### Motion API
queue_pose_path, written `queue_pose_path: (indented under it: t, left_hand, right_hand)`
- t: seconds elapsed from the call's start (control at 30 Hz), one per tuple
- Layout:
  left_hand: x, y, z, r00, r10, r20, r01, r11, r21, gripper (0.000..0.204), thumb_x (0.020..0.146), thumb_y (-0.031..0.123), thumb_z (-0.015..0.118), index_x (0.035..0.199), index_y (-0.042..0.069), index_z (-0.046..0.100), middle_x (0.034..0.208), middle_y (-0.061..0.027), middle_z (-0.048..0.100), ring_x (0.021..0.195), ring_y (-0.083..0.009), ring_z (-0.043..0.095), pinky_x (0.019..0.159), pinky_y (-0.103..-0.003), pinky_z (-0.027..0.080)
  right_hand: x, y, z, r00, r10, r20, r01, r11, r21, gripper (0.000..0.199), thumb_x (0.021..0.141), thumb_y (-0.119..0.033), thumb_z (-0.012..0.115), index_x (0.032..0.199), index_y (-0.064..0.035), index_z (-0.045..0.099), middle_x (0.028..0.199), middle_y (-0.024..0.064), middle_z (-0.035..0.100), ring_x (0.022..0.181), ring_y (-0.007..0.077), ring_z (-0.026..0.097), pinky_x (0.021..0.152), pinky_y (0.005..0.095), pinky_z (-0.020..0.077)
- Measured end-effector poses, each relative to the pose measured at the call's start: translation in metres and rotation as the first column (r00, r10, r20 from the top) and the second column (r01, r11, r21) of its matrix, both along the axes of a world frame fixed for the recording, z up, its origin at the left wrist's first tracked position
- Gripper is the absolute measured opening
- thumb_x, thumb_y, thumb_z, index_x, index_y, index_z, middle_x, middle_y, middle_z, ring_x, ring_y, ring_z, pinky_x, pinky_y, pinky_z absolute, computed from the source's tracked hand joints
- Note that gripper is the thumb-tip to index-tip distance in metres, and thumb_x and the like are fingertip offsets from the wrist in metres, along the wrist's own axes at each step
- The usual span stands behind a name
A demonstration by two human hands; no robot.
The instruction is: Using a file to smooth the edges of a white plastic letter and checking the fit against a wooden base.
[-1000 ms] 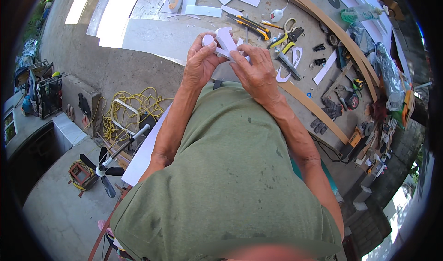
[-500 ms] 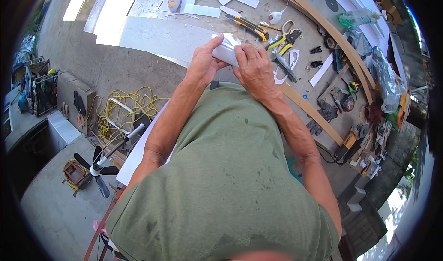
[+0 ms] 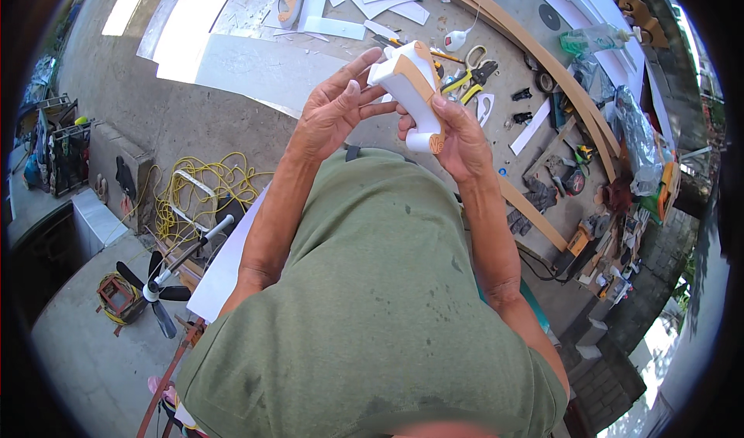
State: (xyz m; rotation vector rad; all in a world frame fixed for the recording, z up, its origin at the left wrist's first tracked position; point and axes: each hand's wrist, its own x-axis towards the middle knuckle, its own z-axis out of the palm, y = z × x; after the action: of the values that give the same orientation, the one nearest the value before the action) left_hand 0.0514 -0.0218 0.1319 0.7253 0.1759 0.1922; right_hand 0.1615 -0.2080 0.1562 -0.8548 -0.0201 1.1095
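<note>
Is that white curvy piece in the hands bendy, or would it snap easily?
The white curvy piece probably stays stiff: it keeps its shape though the right hand grips only its lower end. It looks light, like foam board. Its thin curled end could perhaps snap if squeezed.

Yellow cable coil (image 3: 198, 198), standing fan (image 3: 159, 287), scissors (image 3: 465, 66), white sheets (image 3: 256, 70).

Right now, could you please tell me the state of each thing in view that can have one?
white shaped piece: held up off the floor.
left hand: fingers spread, touching the piece.
right hand: gripping the piece.
fan: blades not blurred.
yellow cable: loosely coiled.
</note>
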Motion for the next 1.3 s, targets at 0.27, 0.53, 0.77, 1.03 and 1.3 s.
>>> queue_pose_path:
  t: [0.27, 0.53, 0.77, 1.03, 1.3]
  left_hand:
    - [-0.005, -0.010, -0.008, 0.986, -0.006, 0.168, 0.034, 0.986, -0.160, 0.062, 0.101, 0.016, 0.053, 0.154, 0.000, 0.026, 0.152, -0.0179, 0.040, 0.137, -0.0298, 0.044, 0.114, -0.048, 0.037]
    - [-0.012, -0.004, -0.010, 0.992, -0.102, 0.068, 0.115, 0.965, -0.235, 0.075, 0.088, 0.017, 0.062, 0.152, -0.005, 0.029, 0.148, -0.0216, 0.044, 0.136, -0.0298, 0.046, 0.115, -0.047, 0.034]
    - [-0.012, -0.007, -0.013, 0.990, -0.127, 0.060, 0.137, 0.966, -0.219, 0.072, 0.087, 0.017, 0.063, 0.150, -0.004, 0.034, 0.146, -0.0201, 0.047, 0.134, -0.0288, 0.047, 0.114, -0.046, 0.034]
    - [-0.010, -0.010, -0.016, 0.986, -0.157, 0.053, 0.164, 0.968, -0.190, 0.066, 0.088, 0.011, 0.061, 0.149, 0.000, 0.040, 0.134, -0.0186, 0.055, 0.124, -0.0256, 0.054, 0.109, -0.042, 0.041]
    - [-0.009, -0.008, -0.018, 0.978, -0.206, 0.021, 0.207, 0.966, -0.152, 0.071, 0.085, 0.013, 0.062, 0.150, -0.002, 0.036, 0.142, -0.0224, 0.051, 0.131, -0.0288, 0.051, 0.112, -0.043, 0.039]
  right_hand:
    - [-0.026, -0.008, 0.018, 0.999, 0.029, 0.023, -0.031, 0.998, 0.056, 0.046, 0.099, -0.027, 0.056, 0.128, 0.0097, 0.053, 0.108, 0.0185, 0.065, 0.087, 0.0245, 0.068, 0.077, 0.0359, 0.0571]
    - [-0.041, -0.010, 0.017, 0.978, 0.059, 0.200, -0.052, 0.998, -0.040, 0.046, 0.103, -0.030, 0.049, 0.131, 0.0065, 0.051, 0.109, 0.0169, 0.065, 0.090, 0.0199, 0.066, 0.075, 0.0341, 0.0578]
    - [-0.045, -0.016, 0.009, 0.939, 0.160, 0.305, -0.113, 0.980, -0.166, 0.056, 0.102, -0.039, 0.048, 0.134, 0.0074, 0.046, 0.116, 0.0208, 0.061, 0.092, 0.0256, 0.066, 0.071, 0.0376, 0.0609]
    - [-0.051, -0.012, 0.020, 0.882, 0.159, 0.445, -0.003, 0.943, -0.332, 0.052, 0.097, -0.034, 0.064, 0.131, 0.0012, 0.049, 0.093, 0.0106, 0.068, 0.077, 0.0156, 0.068, 0.066, 0.0290, 0.0578]
    - [-0.049, -0.015, 0.015, 0.837, 0.198, 0.509, 0.018, 0.922, -0.388, 0.049, 0.096, -0.031, 0.066, 0.126, 0.0043, 0.051, 0.091, 0.0111, 0.068, 0.077, 0.0152, 0.068, 0.068, 0.0303, 0.0564]
